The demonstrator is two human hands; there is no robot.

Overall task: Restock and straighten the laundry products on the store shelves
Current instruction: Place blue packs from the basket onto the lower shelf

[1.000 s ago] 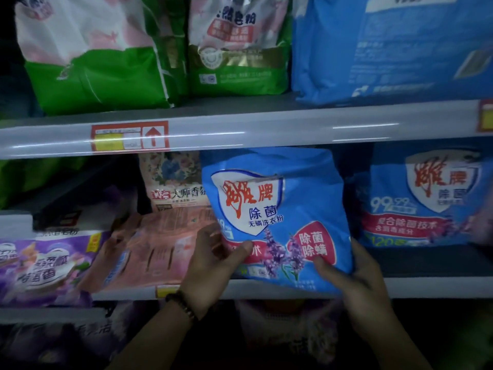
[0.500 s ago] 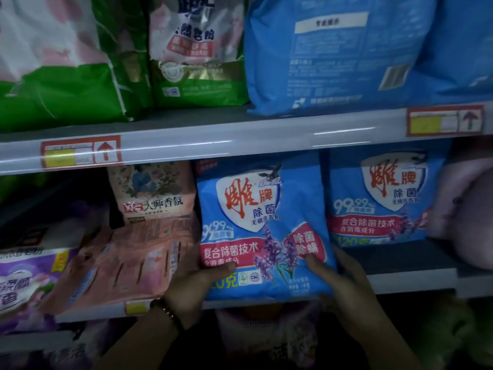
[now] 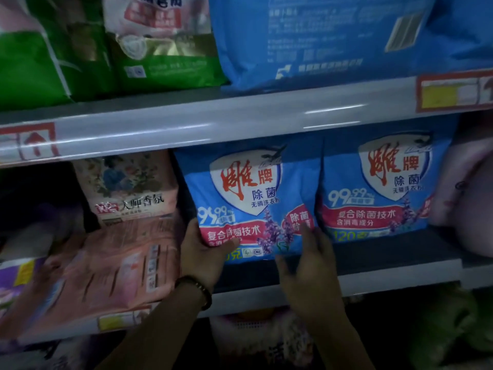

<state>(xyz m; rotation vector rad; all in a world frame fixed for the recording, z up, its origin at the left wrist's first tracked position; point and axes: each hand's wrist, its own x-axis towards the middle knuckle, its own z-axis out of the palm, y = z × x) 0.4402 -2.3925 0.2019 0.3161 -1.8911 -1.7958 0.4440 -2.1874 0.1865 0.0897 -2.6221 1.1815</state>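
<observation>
The blue detergent bag (image 3: 248,198) stood upright at the centre of the frame on the middle shelf (image 3: 394,265), touching a matching blue bag (image 3: 373,188) to its right. The left hand (image 3: 205,252) gripped its lower left corner, thumb across the front. The right hand (image 3: 309,265) lay loose, fingers straight against the lower right corner, holding nothing. Just left, a floral pink bag (image 3: 125,188) stood behind a flat pink bag (image 3: 112,271) that crowded the left hand. Overhead, the upper shelf rail (image 3: 186,129) sat close above the bag tops, with green bags (image 3: 165,62) and a large blue bag (image 3: 333,36) on it.
</observation>
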